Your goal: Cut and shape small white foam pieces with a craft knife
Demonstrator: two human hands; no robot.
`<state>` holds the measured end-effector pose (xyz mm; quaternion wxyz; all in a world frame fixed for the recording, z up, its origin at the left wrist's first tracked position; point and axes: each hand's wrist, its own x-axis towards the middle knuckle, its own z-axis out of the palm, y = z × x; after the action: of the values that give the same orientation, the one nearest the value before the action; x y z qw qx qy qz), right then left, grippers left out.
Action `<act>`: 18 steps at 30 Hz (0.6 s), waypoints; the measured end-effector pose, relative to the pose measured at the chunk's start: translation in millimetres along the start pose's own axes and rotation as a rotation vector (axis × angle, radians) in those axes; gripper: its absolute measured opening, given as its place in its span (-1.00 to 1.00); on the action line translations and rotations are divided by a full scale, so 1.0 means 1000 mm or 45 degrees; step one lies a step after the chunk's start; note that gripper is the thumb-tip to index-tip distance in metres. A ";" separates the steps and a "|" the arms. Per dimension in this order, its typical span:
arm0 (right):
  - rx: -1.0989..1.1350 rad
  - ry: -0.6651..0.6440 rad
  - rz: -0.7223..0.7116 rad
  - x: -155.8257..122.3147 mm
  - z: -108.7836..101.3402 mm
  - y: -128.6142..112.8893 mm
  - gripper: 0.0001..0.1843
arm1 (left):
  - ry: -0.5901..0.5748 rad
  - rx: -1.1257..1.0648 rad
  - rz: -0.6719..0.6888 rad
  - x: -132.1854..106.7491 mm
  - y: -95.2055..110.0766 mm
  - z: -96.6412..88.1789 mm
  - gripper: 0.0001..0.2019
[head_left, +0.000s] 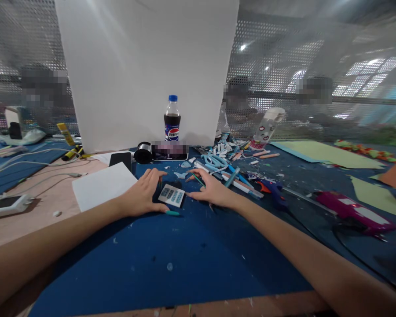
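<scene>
A small white card with rows of blue patterned patches lies on the blue mat between my hands. My left hand is at its left, fingers spread and bent, with the thumb by the near edge. That thumb carries a long teal nail. Beyond the card's right side, my right hand has thumb and fingers apart. A thin dark green sliver shows among its fingers; I cannot tell whether it is a nail or a stick. A white paper sheet lies beside my left hand.
A phone leans before a cola bottle, with a black spool alongside. Blue and white scraps and pens clutter the right. Farther right are a blue glue gun and a magenta tool with cords.
</scene>
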<state>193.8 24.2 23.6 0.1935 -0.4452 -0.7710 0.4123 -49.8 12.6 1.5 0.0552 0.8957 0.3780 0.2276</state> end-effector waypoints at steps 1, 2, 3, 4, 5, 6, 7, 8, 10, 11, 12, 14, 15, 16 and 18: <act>0.004 0.012 0.021 0.000 0.000 0.000 -0.25 | -0.016 -0.015 0.022 0.000 0.000 -0.001 -0.23; 0.009 0.020 0.034 0.000 0.000 -0.001 -0.23 | -0.043 -0.036 0.039 0.000 0.001 -0.001 -0.23; 0.012 0.027 0.033 -0.001 0.000 -0.002 -0.21 | -0.078 -0.061 0.047 -0.001 0.001 -0.002 -0.24; 0.010 0.034 0.013 -0.001 0.000 -0.002 -0.18 | -0.116 -0.088 0.044 -0.001 0.001 -0.003 -0.26; 0.003 0.036 -0.021 -0.002 0.001 -0.003 -0.14 | -0.147 -0.115 0.032 -0.001 0.001 -0.003 -0.27; -0.008 0.032 -0.060 -0.002 0.001 -0.004 -0.09 | -0.166 -0.137 0.017 -0.001 0.000 -0.003 -0.29; -0.021 0.021 -0.095 -0.003 0.002 -0.004 -0.05 | -0.172 -0.156 0.006 -0.002 0.000 -0.003 -0.31; -0.033 0.009 -0.120 -0.004 0.003 -0.004 -0.01 | -0.166 -0.170 0.001 -0.002 0.000 -0.003 -0.32; -0.055 0.004 -0.140 -0.004 0.005 -0.005 0.04 | -0.141 -0.183 0.007 -0.002 -0.001 -0.002 -0.33; -0.064 0.011 -0.140 -0.005 0.006 -0.005 0.05 | -0.131 -0.183 0.012 -0.002 -0.001 -0.002 -0.32; -0.073 0.022 -0.141 -0.005 0.007 -0.004 0.05 | -0.124 -0.181 0.015 -0.002 -0.001 -0.002 -0.31; -0.091 0.039 -0.141 -0.004 0.007 -0.004 0.02 | -0.126 -0.172 0.012 -0.002 0.000 -0.003 -0.29; -0.098 0.046 -0.138 -0.004 0.006 -0.004 0.01 | -0.128 -0.168 0.004 -0.002 0.001 -0.003 -0.29; -0.101 0.048 -0.135 -0.004 0.005 -0.003 0.00 | -0.126 -0.165 -0.004 -0.002 0.001 -0.003 -0.29; -0.096 0.035 -0.132 -0.004 0.003 -0.002 -0.01 | -0.114 -0.160 -0.015 -0.002 0.002 -0.004 -0.31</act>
<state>192.2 19.0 23.9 0.2083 -0.4173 -0.8052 0.3662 -51.2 9.6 4.7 0.1295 0.8975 0.3654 0.2102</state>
